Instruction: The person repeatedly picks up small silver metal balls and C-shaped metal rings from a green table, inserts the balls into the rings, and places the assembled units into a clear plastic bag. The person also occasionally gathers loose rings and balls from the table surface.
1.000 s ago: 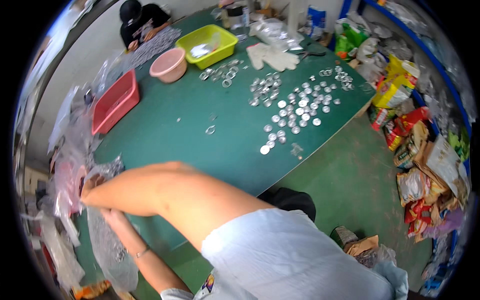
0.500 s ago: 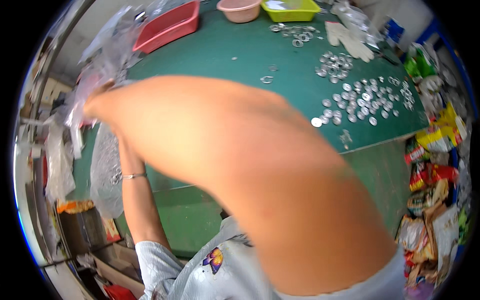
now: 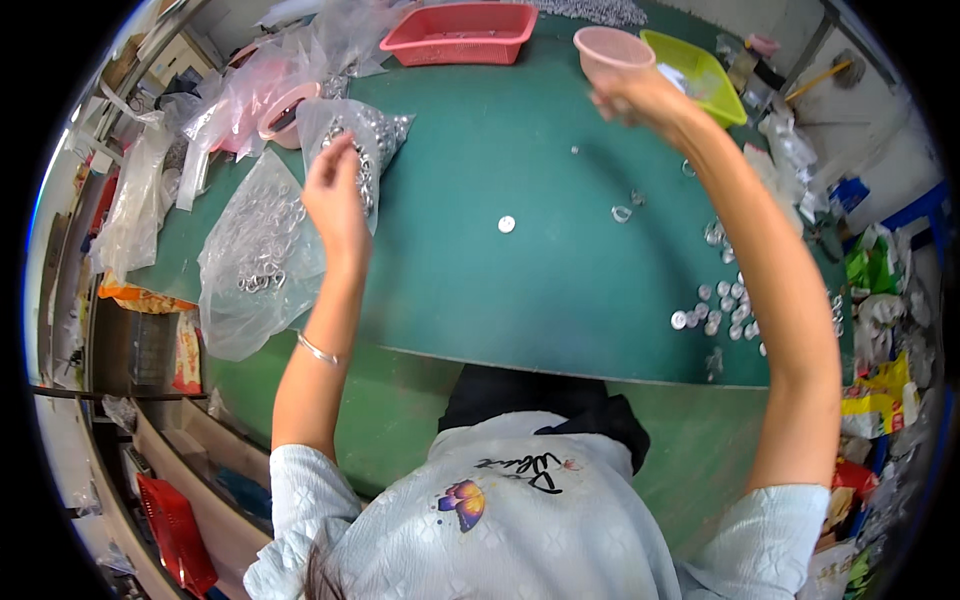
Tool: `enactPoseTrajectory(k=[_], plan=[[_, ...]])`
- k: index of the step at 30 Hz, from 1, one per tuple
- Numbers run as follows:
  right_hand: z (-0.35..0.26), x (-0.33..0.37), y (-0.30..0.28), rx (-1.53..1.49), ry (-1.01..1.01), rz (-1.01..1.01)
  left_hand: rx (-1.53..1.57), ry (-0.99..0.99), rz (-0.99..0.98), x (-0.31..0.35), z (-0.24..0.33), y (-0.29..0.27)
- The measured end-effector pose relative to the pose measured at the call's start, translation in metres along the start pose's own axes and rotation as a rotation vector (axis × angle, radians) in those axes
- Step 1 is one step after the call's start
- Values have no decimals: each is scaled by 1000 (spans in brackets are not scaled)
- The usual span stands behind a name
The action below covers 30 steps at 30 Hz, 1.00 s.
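Note:
My left hand point(image 3: 337, 195) is closed, its bent fingers at the edge of a clear plastic bag point(image 3: 372, 125) full of shiny metal rings. Just left of my wrist lies another clear bag point(image 3: 235, 245) with metal rings in it. My right hand point(image 3: 645, 98) reaches far across the green table, up against the lower side of a pink bowl point(image 3: 603, 68). Motion blurs its fingers, so their grip does not show. Behind that hand stands a yellow-green basin point(image 3: 708, 72). One round silver disc point(image 3: 507, 225) lies alone between my arms.
Many silver discs point(image 3: 737, 305) lie at the table's right, partly behind my right forearm. A red-pink basket point(image 3: 460, 45) stands at the far edge. Crumpled plastic sheets point(image 3: 235, 105) and a small pink container point(image 3: 290, 113) are at the left. Packages point(image 3: 885, 400) pile up beyond the right edge.
My right arm has swung from the bags on the left across to the pink bowl. The view has turned, and the table now fills its middle. My left hand remains by the bags.

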State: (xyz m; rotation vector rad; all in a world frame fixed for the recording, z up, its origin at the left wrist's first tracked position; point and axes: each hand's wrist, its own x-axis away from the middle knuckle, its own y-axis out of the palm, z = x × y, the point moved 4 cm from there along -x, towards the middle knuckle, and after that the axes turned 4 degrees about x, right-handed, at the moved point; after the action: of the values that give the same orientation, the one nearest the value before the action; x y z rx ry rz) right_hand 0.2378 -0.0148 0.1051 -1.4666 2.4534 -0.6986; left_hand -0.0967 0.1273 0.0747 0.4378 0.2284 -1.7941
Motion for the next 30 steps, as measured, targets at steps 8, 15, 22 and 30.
enactPoseTrajectory(k=[8,15,22,30], plan=[[118,83,-7,374,-133,74,-518,59,-729,84,-50,79],[110,90,41,564,-155,143,-408,110,-736,92,-53,116],[111,101,32,445,-209,1,-205,42,-859,90,-57,197],[109,99,6,256,38,35,-71,18,-980,74,-76,262]])
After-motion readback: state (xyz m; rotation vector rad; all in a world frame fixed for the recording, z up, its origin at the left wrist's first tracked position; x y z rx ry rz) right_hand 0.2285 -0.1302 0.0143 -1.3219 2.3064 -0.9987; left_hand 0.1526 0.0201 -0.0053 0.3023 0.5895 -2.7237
